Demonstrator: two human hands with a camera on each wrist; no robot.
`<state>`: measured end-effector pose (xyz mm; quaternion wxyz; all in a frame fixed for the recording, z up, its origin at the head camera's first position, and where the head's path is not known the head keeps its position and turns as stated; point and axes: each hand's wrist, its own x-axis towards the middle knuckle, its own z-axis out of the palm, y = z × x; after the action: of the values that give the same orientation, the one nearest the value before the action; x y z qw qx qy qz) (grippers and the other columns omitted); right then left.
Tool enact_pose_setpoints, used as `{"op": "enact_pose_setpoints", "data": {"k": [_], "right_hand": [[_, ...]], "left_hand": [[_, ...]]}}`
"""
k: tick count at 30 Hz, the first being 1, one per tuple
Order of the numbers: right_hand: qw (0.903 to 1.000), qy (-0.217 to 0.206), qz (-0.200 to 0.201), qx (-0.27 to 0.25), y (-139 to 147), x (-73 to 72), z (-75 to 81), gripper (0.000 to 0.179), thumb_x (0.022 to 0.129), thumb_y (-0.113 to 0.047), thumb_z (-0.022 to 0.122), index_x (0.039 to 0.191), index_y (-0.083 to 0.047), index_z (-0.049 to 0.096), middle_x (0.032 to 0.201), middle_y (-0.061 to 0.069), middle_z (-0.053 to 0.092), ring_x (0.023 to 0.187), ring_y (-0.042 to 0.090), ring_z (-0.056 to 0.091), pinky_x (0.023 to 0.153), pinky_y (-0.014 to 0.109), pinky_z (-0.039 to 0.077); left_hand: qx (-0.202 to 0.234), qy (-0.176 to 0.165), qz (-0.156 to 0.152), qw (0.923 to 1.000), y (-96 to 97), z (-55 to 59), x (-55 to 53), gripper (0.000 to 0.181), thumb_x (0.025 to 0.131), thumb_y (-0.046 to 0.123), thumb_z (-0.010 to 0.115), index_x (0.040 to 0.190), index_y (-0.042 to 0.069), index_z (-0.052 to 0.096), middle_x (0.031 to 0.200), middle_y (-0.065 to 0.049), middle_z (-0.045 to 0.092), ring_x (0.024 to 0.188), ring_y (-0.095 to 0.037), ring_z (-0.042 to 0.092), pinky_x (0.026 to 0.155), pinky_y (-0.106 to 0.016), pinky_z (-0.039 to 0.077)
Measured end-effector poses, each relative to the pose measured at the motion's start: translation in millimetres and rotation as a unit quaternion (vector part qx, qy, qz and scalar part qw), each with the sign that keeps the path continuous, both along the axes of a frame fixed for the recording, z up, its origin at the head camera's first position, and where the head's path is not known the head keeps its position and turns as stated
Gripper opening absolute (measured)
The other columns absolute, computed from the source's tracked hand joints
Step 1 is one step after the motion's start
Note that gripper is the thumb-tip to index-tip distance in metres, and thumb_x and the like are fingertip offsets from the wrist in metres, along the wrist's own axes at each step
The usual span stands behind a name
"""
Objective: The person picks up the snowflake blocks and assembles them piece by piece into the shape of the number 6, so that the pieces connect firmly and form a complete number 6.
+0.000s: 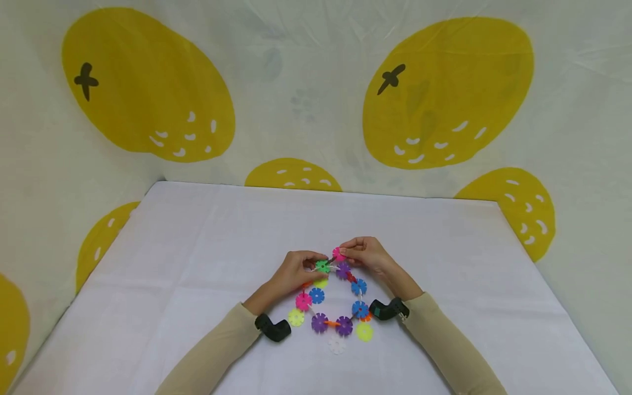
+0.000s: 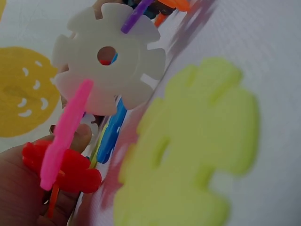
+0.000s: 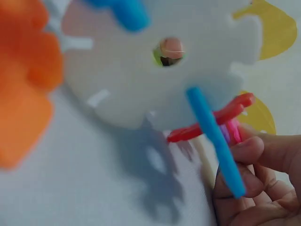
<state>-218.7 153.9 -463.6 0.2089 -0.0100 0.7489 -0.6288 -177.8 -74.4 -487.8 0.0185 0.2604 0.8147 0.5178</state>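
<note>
A ring of interlocking plastic snowflake discs lies on the white cloth. At its far side my left hand (image 1: 296,269) holds a green disc (image 1: 322,266) between thumb and fingers. My right hand (image 1: 369,255) pinches a pink disc (image 1: 338,254), close beside a dark disc that overlaps the green one. Purple (image 1: 343,270) and blue (image 1: 359,286) discs run down the ring's right side. Another pink disc (image 1: 303,301) sits on the left side. The left wrist view shows a white disc (image 2: 80,52) and a red disc (image 2: 77,172); the right wrist view shows a blue disc (image 3: 218,146) edge-on.
Loose-looking discs lie around the ring: a yellow one (image 1: 296,317) at left, another yellow disc (image 1: 364,331) at right and a clear white disc (image 1: 337,344) in front. A separate blue disc (image 1: 317,295) is inside the ring. Fruit-patterned cloth (image 1: 306,99) hangs behind the table.
</note>
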Motion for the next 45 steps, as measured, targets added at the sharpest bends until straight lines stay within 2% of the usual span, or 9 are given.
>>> {"op": "enact_pose_setpoints", "data": {"k": [5,9,13,16,21,30,39,42,45], "right_hand": [[0.9994,0.028,0.01,0.02,-5,2.6,1.8,0.026,0.091,-0.008,0.069,0.106,0.013,0.064,0.069,-0.001,0.066,0.057,0.007,0.053,0.053,0.018,0.045],[0.9995,0.023,0.008,0.02,-2,3.5,3.1,0.027,0.091,-0.01,0.069,0.107,0.011,0.064,0.07,-0.001,0.066,0.058,0.008,0.053,0.055,0.018,0.047],[0.9989,0.032,0.032,0.014,8,5.5,2.7,0.028,0.092,-0.014,0.068,0.109,0.008,0.063,0.074,0.0,0.066,0.063,0.009,0.055,0.059,0.018,0.047],[0.9967,0.048,0.062,0.019,17,8.2,2.6,0.032,0.094,-0.018,0.066,0.115,0.007,0.062,0.078,0.001,0.066,0.068,0.011,0.056,0.063,0.019,0.047],[0.9955,0.049,0.067,0.045,29,13.7,2.3,0.037,0.096,-0.026,0.064,0.119,0.002,0.06,0.083,0.003,0.066,0.074,0.013,0.058,0.067,0.02,0.048],[0.9928,0.073,0.088,0.034,44,30.6,4.3,0.033,0.097,-0.017,0.061,0.116,0.011,0.059,0.081,0.008,0.065,0.066,0.014,0.056,0.06,0.021,0.047],[0.9928,0.062,0.09,0.05,54,49.6,6.6,0.03,0.096,-0.021,0.064,0.108,0.006,0.06,0.08,0.008,0.063,0.067,0.015,0.055,0.061,0.022,0.048],[0.9897,0.066,0.123,0.031,60,54.1,4.6,0.026,0.096,-0.016,0.062,0.104,0.008,0.058,0.079,0.009,0.063,0.064,0.016,0.056,0.061,0.023,0.05],[0.98,0.079,0.183,-0.005,64,58.3,1.3,0.021,0.096,-0.01,0.061,0.1,0.011,0.058,0.078,0.014,0.062,0.061,0.016,0.055,0.06,0.024,0.051]], "left_hand": [[-0.007,0.0,-0.004,1.0,-1.0,0.4,0.0,0.036,0.081,0.016,0.081,0.113,0.0,0.071,0.107,-0.011,0.072,0.084,-0.014,0.063,0.076,-0.022,0.053],[-0.002,-0.012,-0.002,0.9999,1.2,-0.3,-1.6,0.037,0.081,0.017,0.081,0.113,0.001,0.071,0.106,-0.011,0.072,0.083,-0.012,0.064,0.075,-0.022,0.053],[0.008,-0.023,-0.001,0.9997,4.7,-1.7,-3.3,0.038,0.081,0.017,0.081,0.113,0.002,0.071,0.103,-0.01,0.072,0.081,-0.009,0.063,0.074,-0.021,0.053],[0.012,-0.027,0.006,0.9995,5.4,-1.6,-3.5,0.038,0.081,0.018,0.081,0.113,0.003,0.071,0.1,-0.008,0.071,0.079,-0.009,0.061,0.073,-0.022,0.053],[0.014,-0.035,0.027,0.9989,3.7,0.2,-2.8,0.037,0.08,0.018,0.082,0.114,0.005,0.072,0.097,-0.006,0.07,0.079,-0.009,0.06,0.072,-0.021,0.052],[0.026,-0.039,0.047,0.9978,-0.9,-1.1,-4.9,0.037,0.081,0.017,0.081,0.115,0.007,0.071,0.093,-0.003,0.067,0.078,-0.011,0.058,0.071,-0.022,0.051],[0.025,-0.042,0.057,0.9972,-3.6,-1.4,-7.1,0.037,0.082,0.018,0.08,0.117,0.007,0.07,0.095,-0.004,0.067,0.079,-0.012,0.059,0.072,-0.023,0.052],[0.03,-0.048,0.067,0.9962,-4.7,-1.0,-8.0,0.038,0.082,0.018,0.08,0.117,0.007,0.07,0.095,-0.005,0.067,0.08,-0.012,0.059,0.072,-0.023,0.052],[0.033,-0.055,0.069,0.9955,-5.6,-0.6,-8.3,0.039,0.082,0.019,0.08,0.117,0.007,0.07,0.096,-0.006,0.067,0.081,-0.013,0.059,0.073,-0.023,0.051]]}}
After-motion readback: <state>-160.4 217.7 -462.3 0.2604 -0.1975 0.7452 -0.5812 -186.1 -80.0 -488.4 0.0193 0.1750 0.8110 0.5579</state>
